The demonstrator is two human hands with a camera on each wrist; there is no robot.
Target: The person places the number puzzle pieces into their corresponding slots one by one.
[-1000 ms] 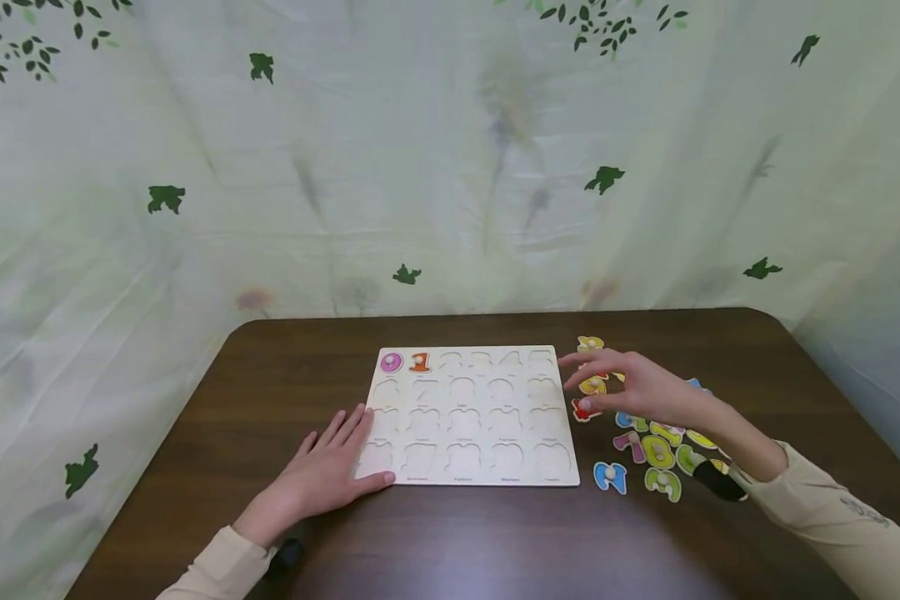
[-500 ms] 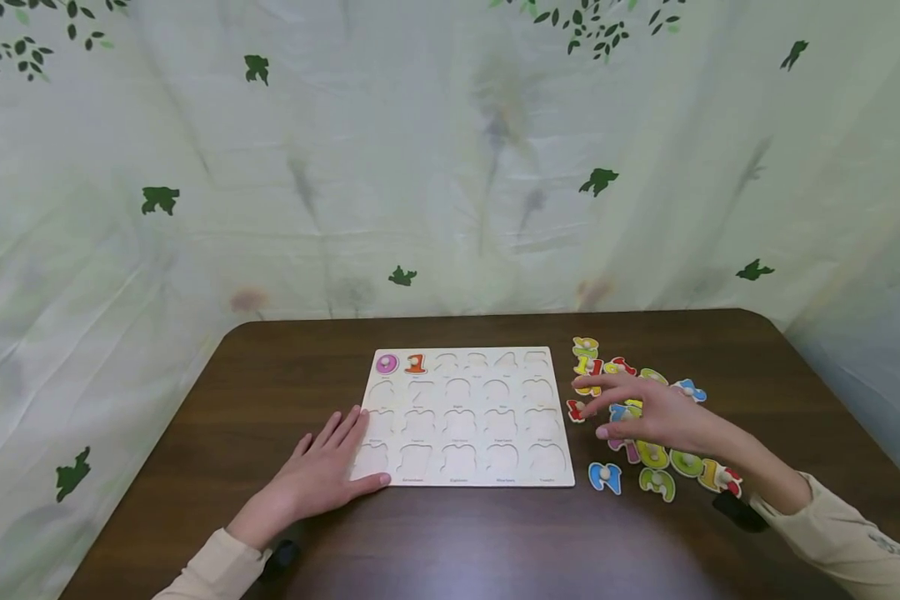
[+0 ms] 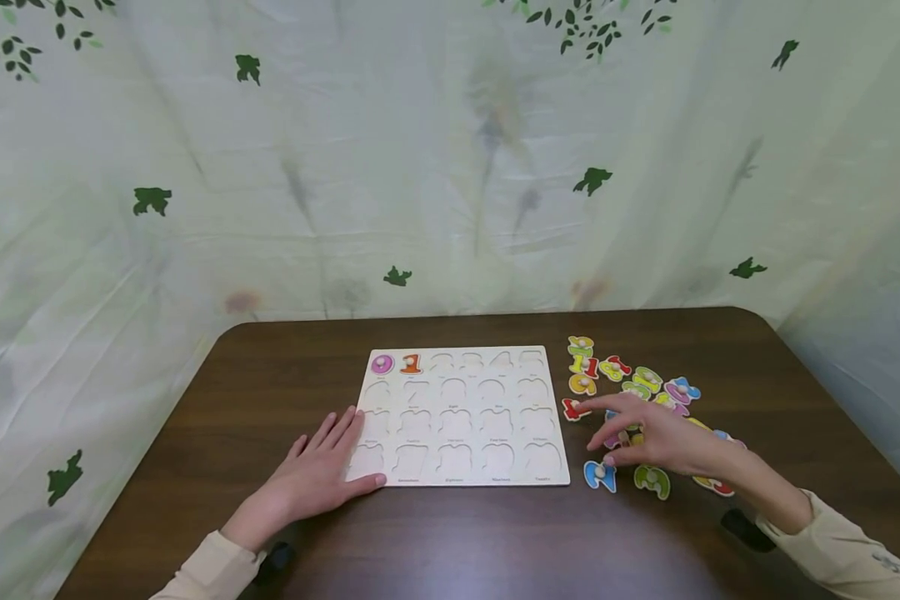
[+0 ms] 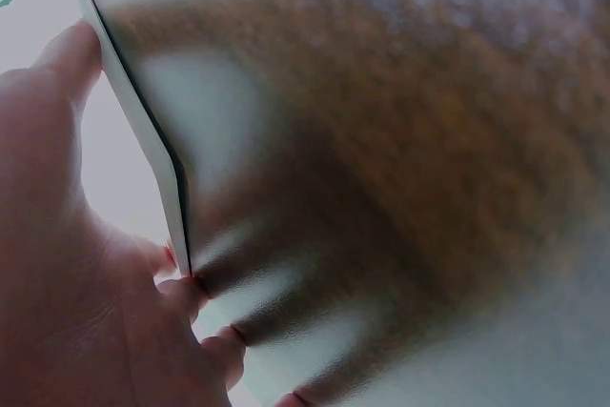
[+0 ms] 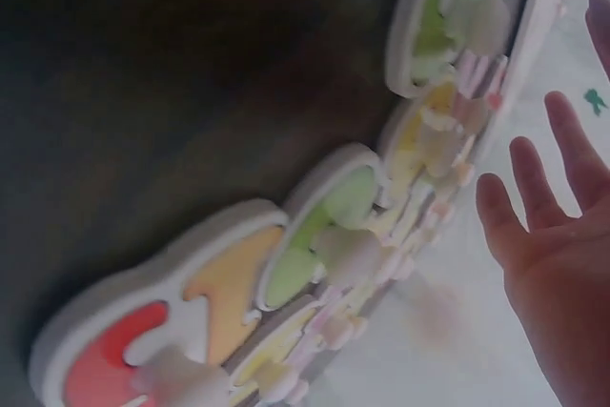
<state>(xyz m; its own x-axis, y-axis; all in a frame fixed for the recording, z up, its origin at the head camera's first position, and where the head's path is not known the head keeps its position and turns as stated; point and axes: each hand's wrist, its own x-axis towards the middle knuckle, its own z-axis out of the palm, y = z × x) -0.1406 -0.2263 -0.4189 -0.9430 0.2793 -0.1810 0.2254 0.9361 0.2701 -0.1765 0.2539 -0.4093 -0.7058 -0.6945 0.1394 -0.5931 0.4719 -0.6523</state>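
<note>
My left hand (image 3: 307,471) lies on the table with fingers spread, its fingertips and thumb at the left edge of a white number puzzle board (image 3: 472,473). In the left wrist view, the board's edge (image 4: 170,178) runs between thumb and fingers. A purple 0 (image 3: 382,364) and an orange 1 (image 3: 411,363) sit in the board's top row. Over the loose number pieces, my right hand (image 3: 660,435) has its fingers apart, holding nothing. Its index fingertip overlaps a red piece (image 3: 572,410); the thumb is near a blue piece (image 3: 600,475). The hand hides several pieces.
Knobbed number pieces lie in a cluster right of the board, including a green one (image 3: 652,481) at the front and a yellow-green one (image 3: 581,344) at the back. A pale curtain (image 3: 420,167) hangs behind the brown table (image 3: 285,358).
The right hand has moved from the board's right edge rightward and nearer the body, over the pieces, uncovering those at the back. The left hand keeps its place on the board's edge.
</note>
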